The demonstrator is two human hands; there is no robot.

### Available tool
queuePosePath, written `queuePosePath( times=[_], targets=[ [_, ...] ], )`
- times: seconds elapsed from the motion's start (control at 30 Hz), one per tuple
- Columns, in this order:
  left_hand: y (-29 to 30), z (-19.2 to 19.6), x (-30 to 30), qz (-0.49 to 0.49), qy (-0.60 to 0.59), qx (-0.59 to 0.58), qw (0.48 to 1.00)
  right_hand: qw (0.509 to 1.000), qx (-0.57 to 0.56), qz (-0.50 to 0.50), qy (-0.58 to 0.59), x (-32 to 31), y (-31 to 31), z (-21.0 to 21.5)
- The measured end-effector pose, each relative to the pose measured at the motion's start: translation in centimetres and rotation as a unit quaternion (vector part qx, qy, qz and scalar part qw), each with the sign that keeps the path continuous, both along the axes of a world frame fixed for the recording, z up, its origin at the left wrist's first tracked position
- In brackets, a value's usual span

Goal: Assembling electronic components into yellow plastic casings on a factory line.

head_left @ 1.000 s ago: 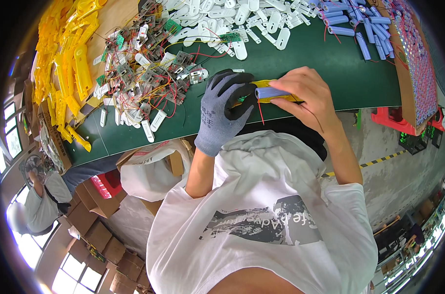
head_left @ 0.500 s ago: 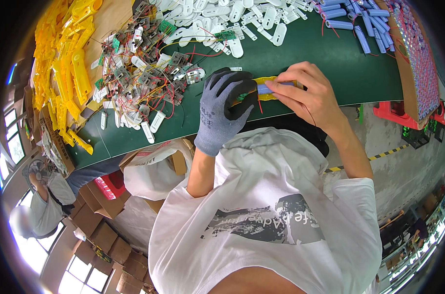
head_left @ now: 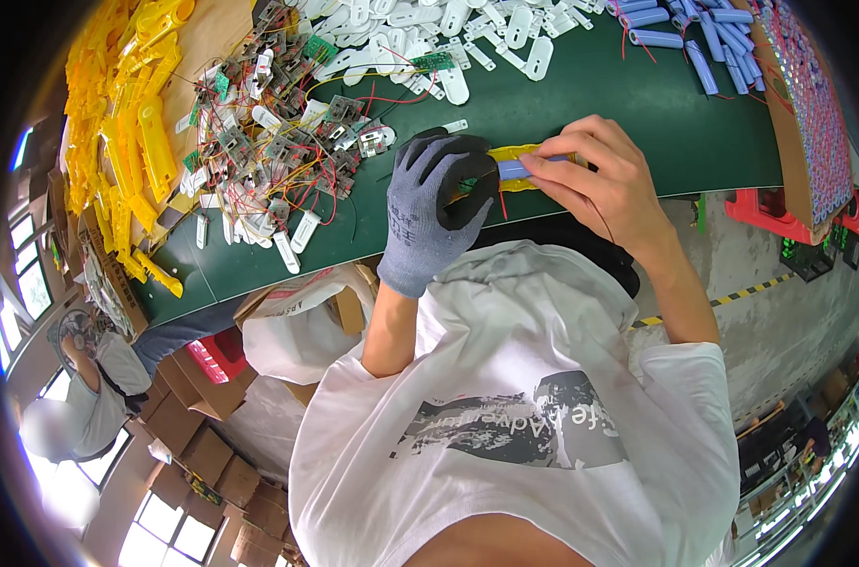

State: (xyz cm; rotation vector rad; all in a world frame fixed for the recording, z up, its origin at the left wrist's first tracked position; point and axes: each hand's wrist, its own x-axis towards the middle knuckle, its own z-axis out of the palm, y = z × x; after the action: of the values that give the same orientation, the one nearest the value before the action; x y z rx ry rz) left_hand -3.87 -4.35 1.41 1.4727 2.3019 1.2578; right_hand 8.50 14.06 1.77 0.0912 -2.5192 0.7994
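My left hand (head_left: 427,210), in a grey glove with dark fingertips, is closed round the left end of a yellow plastic casing (head_left: 516,152). Inside the casing lies a blue cylindrical battery (head_left: 512,170), with a red wire hanging below it. My bare right hand (head_left: 611,184) pinches the battery at its right part, thumb and fingers pressed together over the casing. A dark wire runs down across my right palm. A bit of green circuit board shows under the gloved fingers; the rest of the casing's left end is hidden.
On the green table (head_left: 562,99) lie a heap of wired circuit parts (head_left: 278,151), white plastic pieces (head_left: 448,28), yellow casings (head_left: 152,142) and loose blue batteries (head_left: 656,40). A cardboard box (head_left: 790,132) full of cylinders stands at the right edge. Another person (head_left: 103,397) is at lower left.
Both hands keep their hold on the casing and battery with hardly any movement. The whole view has shifted very slightly.
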Motion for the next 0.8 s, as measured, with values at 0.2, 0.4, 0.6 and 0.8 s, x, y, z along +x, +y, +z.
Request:
queuePosePath(
  times=[0.2,0.4,0.6,0.8],
  targets=[
    [0.0,0.9,-0.1,-0.033,-0.024,-0.017,0.999,0.999,-0.045,0.008,-0.023,0.3,0.2,-0.6],
    [0.1,-0.1,0.1,-0.041,0.035,-0.024,0.998,0.988,-0.138,-0.062,-0.015,2.5,1.3,0.8],
    [0.2,-0.2,0.2,-0.022,0.048,-0.007,0.999,0.984,-0.16,-0.062,-0.057,4.3,2.1,-0.3],
    [0.4,-0.5,0.1,-0.026,0.061,-0.007,0.998,0.998,-0.001,-0.049,-0.031,4.1,2.3,-0.8]
  ],
)
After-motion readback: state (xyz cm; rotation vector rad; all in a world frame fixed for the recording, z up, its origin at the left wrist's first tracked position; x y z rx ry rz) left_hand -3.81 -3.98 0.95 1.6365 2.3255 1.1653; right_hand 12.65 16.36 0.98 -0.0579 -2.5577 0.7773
